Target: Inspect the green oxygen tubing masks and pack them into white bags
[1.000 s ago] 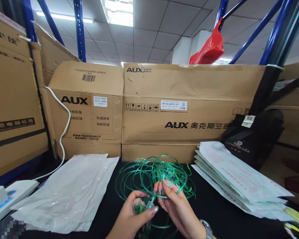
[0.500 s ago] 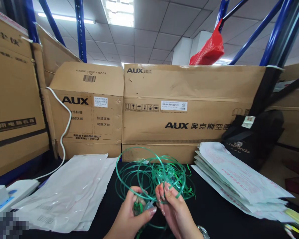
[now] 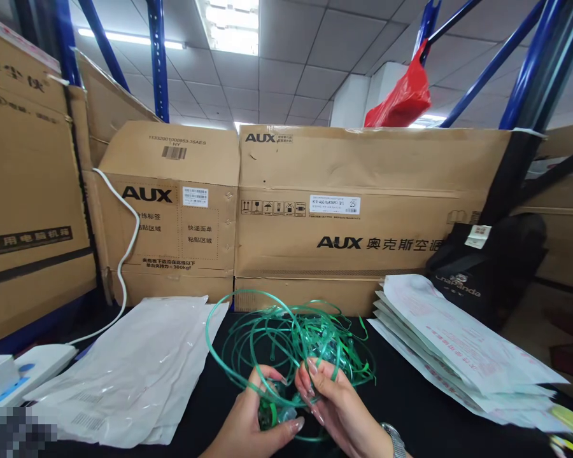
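Observation:
Loops of green clear tubing (image 3: 255, 343) lie in a tangled heap on the black table, in the middle of the view. My left hand (image 3: 262, 413) is curled around a clear plastic piece with a green strap (image 3: 274, 413), thumb on the near side. To its right, my right hand (image 3: 332, 401) pinches the green tubing between thumb and fingers. One large loop rises from the hands and arches over to the left. Behind the right hand, the denser part of the heap holds clear plastic parts and green straps.
Flat white plastic bags (image 3: 128, 369) lie at the left, beside a white power strip (image 3: 42, 366). Stacked printed packets (image 3: 463, 350) are at the right, with a black bag (image 3: 487, 273) behind. Cardboard boxes (image 3: 372, 165) wall the back.
The large tubing loop has shifted left and spread lower. My right hand has moved slightly down and to the right, and my left hand keeps its hold with its fingers a little lower.

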Tool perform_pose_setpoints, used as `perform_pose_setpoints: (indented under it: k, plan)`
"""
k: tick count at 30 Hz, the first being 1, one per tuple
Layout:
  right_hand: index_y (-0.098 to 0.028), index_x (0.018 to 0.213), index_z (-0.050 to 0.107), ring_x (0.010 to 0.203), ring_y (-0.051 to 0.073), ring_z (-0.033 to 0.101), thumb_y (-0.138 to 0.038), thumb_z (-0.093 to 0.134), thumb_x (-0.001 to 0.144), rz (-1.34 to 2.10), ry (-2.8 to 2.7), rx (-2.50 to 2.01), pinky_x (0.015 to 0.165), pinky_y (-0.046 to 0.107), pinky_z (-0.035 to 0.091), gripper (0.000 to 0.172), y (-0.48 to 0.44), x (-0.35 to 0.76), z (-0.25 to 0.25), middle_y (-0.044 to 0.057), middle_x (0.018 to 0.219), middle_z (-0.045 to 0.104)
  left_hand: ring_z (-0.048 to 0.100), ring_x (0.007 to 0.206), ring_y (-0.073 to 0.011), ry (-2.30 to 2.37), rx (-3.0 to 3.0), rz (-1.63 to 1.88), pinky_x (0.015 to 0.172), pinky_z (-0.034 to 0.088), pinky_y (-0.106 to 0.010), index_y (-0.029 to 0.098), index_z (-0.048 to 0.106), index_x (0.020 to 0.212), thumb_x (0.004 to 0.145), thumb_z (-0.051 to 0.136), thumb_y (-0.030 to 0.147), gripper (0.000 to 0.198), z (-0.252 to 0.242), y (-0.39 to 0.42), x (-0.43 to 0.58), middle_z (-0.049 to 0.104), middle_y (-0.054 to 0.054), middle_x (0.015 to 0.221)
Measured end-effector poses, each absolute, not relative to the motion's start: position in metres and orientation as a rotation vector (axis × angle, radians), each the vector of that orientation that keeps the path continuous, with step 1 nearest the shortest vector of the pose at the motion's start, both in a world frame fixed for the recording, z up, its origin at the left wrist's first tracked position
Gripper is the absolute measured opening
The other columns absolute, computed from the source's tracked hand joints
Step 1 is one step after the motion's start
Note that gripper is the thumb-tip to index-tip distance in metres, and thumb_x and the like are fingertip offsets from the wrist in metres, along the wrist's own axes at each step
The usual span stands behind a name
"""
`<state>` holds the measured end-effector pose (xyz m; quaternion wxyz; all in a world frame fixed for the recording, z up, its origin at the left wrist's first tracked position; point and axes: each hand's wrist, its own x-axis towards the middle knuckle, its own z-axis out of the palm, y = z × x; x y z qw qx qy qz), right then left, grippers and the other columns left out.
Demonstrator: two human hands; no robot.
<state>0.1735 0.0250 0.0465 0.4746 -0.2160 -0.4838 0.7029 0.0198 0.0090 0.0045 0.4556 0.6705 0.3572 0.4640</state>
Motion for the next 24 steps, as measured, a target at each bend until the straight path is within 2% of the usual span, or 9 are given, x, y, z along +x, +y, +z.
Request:
perform_pose_setpoints:
  k: [3, 10, 16, 20, 24]
  plan:
    - [-0.014, 0.060, 0.054, 0.048, 0.007, 0.030, -0.031, 0.057, 0.075, 1.735, -1.175, -0.535, 0.041, 0.020, 0.020, 0.023, 0.025, 0.174, 0.045, -0.002, 0.055, 0.042, 0.044, 0.060, -0.0115, 0.862, 1.613, 1.167, 0.058, 0.033, -0.025, 0.022, 0.035, 0.097, 0.068, 0.061, 0.033, 0.041, 0.004, 0.006, 0.023, 0.048, 0.004, 0.068]
    - [-0.014, 0.061, 0.056, 0.047, 0.006, 0.027, -0.026, 0.057, 0.076, 1.738, -1.030, -0.505, 0.043, 0.019, 0.021, 0.019, 0.032, 0.168, 0.026, -0.002, 0.056, 0.044, 0.053, 0.071, -0.0161, 0.815, 1.424, 1.248, 0.067, 0.037, -0.030, 0.021, 0.038, 0.095, 0.063, 0.066, 0.031, 0.044, 0.003, 0.005, 0.029, 0.059, -0.002, 0.080]
    - [-0.014, 0.064, 0.055, 0.046, 0.006, 0.025, -0.025, 0.053, 0.078, 1.731, -0.983, -0.448, 0.046, 0.020, 0.024, 0.018, 0.031, 0.171, 0.042, -0.002, 0.060, 0.043, 0.051, 0.060, -0.0112, 0.808, 1.210, 1.297, 0.058, 0.036, -0.025, 0.020, 0.042, 0.086, 0.053, 0.075, 0.025, 0.047, 0.017, 0.013, 0.028, 0.058, 0.002, 0.068]
    - [-0.014, 0.065, 0.055, 0.048, 0.006, 0.028, -0.025, 0.048, 0.081, 1.671, -1.039, -0.436, 0.048, 0.021, 0.025, 0.021, 0.029, 0.174, 0.048, -0.001, 0.061, 0.043, 0.044, 0.051, -0.0074, 0.820, 1.076, 1.199, 0.050, 0.031, -0.021, 0.017, 0.048, 0.078, 0.055, 0.074, 0.029, 0.036, 0.018, 0.014, 0.029, 0.054, 0.005, 0.059]
    - [-0.013, 0.066, 0.055, 0.048, 0.006, 0.029, -0.026, 0.048, 0.082, 1.650, -1.063, -0.442, 0.048, 0.021, 0.025, 0.021, 0.029, 0.174, 0.048, -0.001, 0.063, 0.044, 0.044, 0.057, -0.0088, 0.775, 1.128, 1.249, 0.056, 0.033, -0.023, 0.017, 0.051, 0.074, 0.060, 0.070, 0.034, 0.029, 0.016, 0.011, 0.032, 0.052, 0.005, 0.062]
